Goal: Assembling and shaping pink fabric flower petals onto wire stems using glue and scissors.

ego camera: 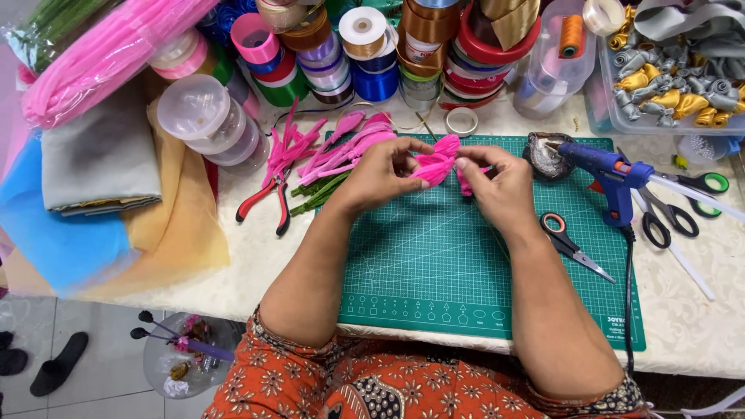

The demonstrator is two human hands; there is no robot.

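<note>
Both hands meet above the green cutting mat (pixel 434 264), the left hand (pixel 382 172) and right hand (pixel 500 186) each pinching a fluffy pink pipe-cleaner flower (pixel 436 164) between fingertips, though how the right fingers grip its far side is hard to make out. Just left lie loose pink and green stems (pixel 330 159) and red-handled pliers (pixel 268 200). On the right of the bench (pixel 691 310) rest orange-handled scissors (pixel 570 244) and a blue glue gun (pixel 609 171), with ribbon spools (pixel 372 54) behind.
</note>
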